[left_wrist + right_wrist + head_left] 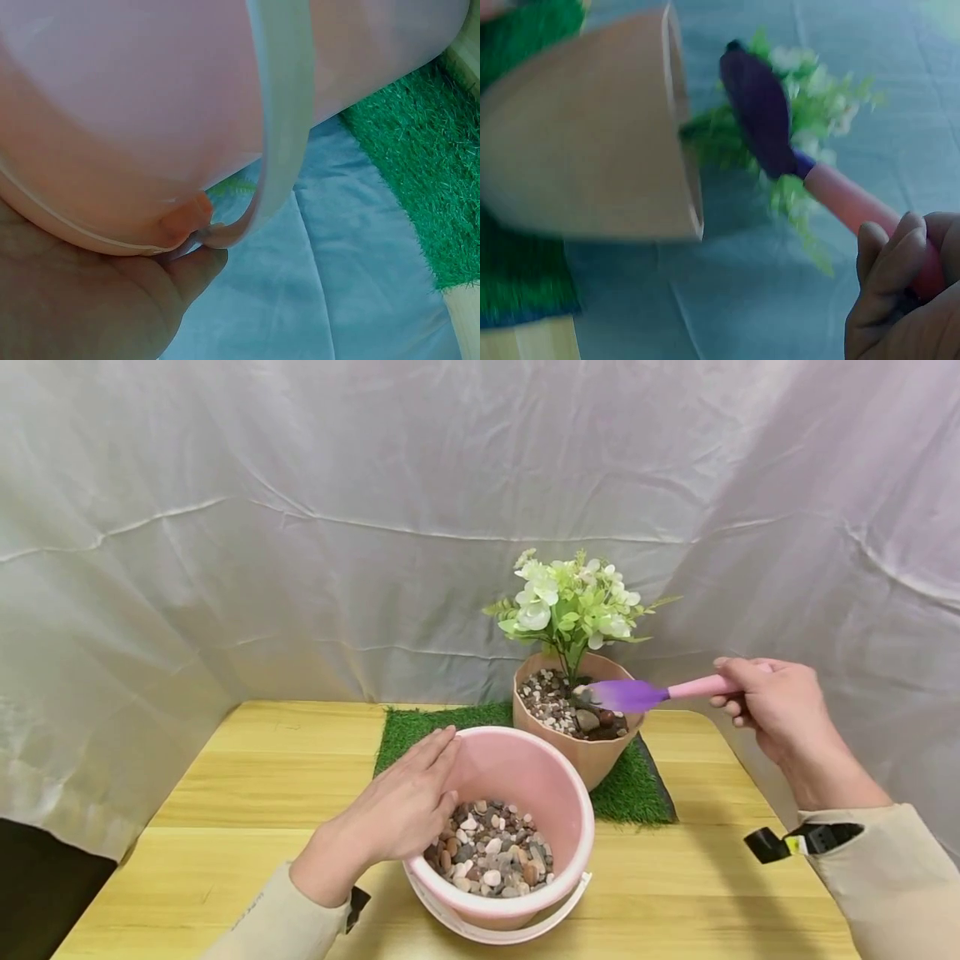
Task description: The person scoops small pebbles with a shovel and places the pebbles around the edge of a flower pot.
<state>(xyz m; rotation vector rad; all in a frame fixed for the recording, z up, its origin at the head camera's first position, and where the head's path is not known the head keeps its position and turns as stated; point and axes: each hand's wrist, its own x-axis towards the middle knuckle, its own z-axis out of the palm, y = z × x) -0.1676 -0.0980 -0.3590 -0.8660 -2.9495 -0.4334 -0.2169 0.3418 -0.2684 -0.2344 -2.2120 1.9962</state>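
My left hand (405,802) grips the left rim of a pink bucket (573,827), its thumb on the inner side. Grey, white and brown pebbles (495,852) cover the bucket's bottom. In the left wrist view, fingers (199,270) show at the rim beside the bucket's pale carrying handle (281,135). The pink grip of a garden trowel (628,695) is held in my right hand (787,718). Its purple blade is over a peach flowerpot (558,747), with some pebbles at the tip. White flowers with green leaves (573,597) stand in the pot among small and larger stones.
Under the pot lies a green artificial grass mat (630,793), partly hidden by the bucket. Both containers stand on a light wooden table (285,760). A pale grey cloth (375,585) hangs behind and at the sides.
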